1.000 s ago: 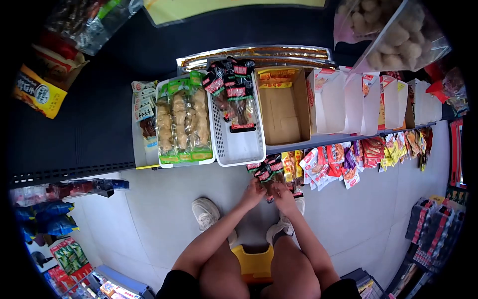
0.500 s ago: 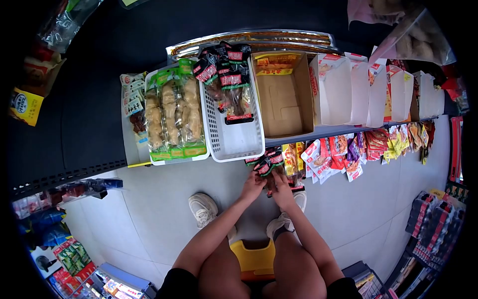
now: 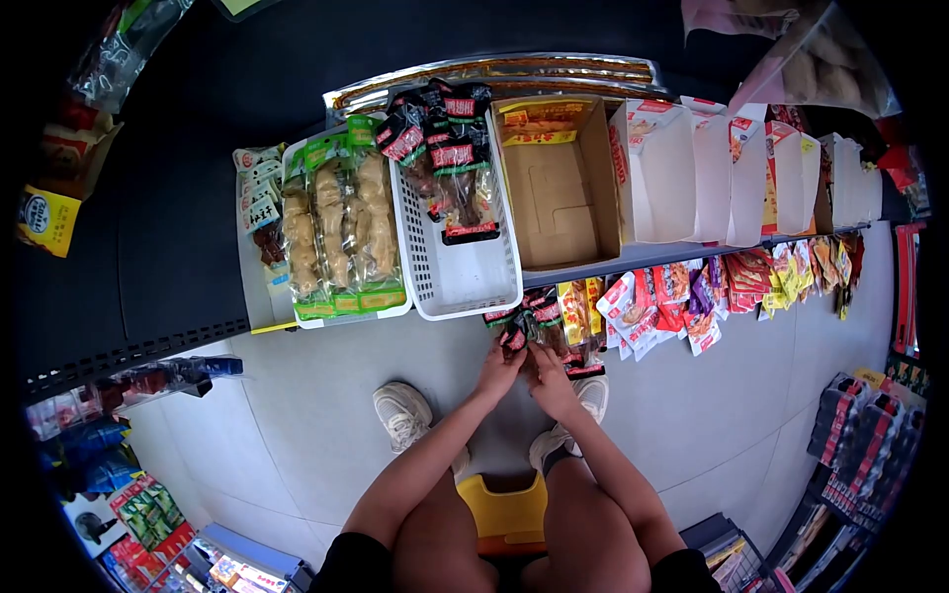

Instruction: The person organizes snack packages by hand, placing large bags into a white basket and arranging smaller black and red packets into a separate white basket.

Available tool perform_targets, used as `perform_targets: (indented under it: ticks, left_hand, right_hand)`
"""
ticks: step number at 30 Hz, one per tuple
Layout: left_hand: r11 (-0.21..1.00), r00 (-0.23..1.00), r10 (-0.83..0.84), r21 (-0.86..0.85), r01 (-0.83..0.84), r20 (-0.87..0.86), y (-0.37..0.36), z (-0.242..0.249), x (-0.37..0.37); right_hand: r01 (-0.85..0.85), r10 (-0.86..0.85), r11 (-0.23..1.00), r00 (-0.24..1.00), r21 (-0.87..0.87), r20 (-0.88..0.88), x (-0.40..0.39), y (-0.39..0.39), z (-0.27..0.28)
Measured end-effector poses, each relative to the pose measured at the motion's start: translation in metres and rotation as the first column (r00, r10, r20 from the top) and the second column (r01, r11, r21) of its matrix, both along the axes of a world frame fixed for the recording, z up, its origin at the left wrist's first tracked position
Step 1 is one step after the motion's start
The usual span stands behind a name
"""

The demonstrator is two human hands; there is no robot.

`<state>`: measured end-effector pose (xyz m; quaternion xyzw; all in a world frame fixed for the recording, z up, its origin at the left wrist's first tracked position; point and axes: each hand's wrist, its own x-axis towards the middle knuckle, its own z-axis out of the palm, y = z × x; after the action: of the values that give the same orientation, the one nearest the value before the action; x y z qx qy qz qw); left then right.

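So the bunch of dark red-and-black snack packets [image 3: 522, 321] sits low down, just under the front lip of the shelf [image 3: 633, 265], right below the white basket [image 3: 465, 282]. Both hands are on it: left hand [image 3: 497, 368] and right hand [image 3: 546, 378] have their fingers closed around the packets from below, probably to keep the stack squared up as one bundle. Same packets stand upright in the basket above, labels facing out. Beside it, an empty cardboard box [image 3: 556, 198] and a tray of green-labelled packs [image 3: 341, 232]. More bright packets [image 3: 672, 301] hang along the lower row.
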<state>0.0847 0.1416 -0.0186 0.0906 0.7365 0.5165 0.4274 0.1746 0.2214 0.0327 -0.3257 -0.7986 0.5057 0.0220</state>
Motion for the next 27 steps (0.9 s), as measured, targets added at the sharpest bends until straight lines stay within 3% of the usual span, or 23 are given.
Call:
perform_targets:
  ticks: [2,6,8,12,14,15,17,18,20,21,26,27]
  left_hand:
    - [0.984,0.989,-0.065,-0.156,0.086,0.13,0.006,0.035,-0.011]
    - [0.981,0.989,-0.087,-0.165,0.106,0.116,0.0,0.034,-0.012]
    - [0.973,0.983,-0.18,-0.147,0.175,-0.022,-0.009,0.013,-0.008]
    - [0.966,0.974,-0.223,-0.128,0.225,0.028,-0.014,0.014,-0.011]
    - [0.946,0.953,-0.283,-0.133,0.295,0.106,-0.014,0.022,-0.015]
    - [0.948,0.955,-0.28,-0.131,0.291,0.101,-0.013,0.024,-0.016]
    - [0.917,0.934,-0.348,-0.177,0.356,0.077,-0.014,0.032,-0.018]
    - [0.92,0.936,-0.345,-0.174,0.352,0.068,-0.015,0.033,-0.018]
    - [0.911,0.916,-0.396,-0.149,0.384,-0.064,-0.019,0.035,-0.019]
    - [0.889,0.899,-0.435,-0.185,0.419,-0.055,-0.018,0.048,-0.023]
    - [0.895,0.893,-0.445,-0.033,0.444,-0.063,-0.032,0.067,-0.028]
    - [0.9,0.9,-0.435,-0.018,0.435,0.012,-0.033,0.075,-0.029]
  right_hand:
    - [-0.018,0.019,0.998,1.0,0.056,-0.009,0.0,-0.002,-0.002]
    - [0.009,-0.009,1.0,1.0,0.009,0.017,-0.001,-0.001,0.005]
    - [0.028,-0.027,0.999,0.999,0.03,-0.025,-0.003,-0.001,0.009]
    - [0.04,-0.04,0.999,0.999,-0.004,0.008,0.0,-0.002,0.007]
    - [0.069,-0.07,0.979,0.998,0.194,-0.003,0.003,-0.004,0.004]
    - [0.066,-0.066,0.978,0.998,0.197,-0.007,0.004,-0.004,0.004]
    - [0.111,-0.111,0.994,0.991,0.006,0.071,0.006,-0.002,0.004]
    - [0.108,-0.108,0.994,0.992,0.012,0.063,0.007,0.001,0.007]
    - [0.054,-0.032,0.984,0.991,-0.167,0.133,0.01,0.003,0.014]
    - [0.156,-0.11,0.947,0.979,-0.28,0.173,0.003,0.005,0.038]
    - [0.025,-0.004,0.906,0.999,-0.422,0.05,0.009,0.015,0.052]
    - [0.036,0.014,0.847,0.996,-0.53,0.091,0.008,0.016,0.06]
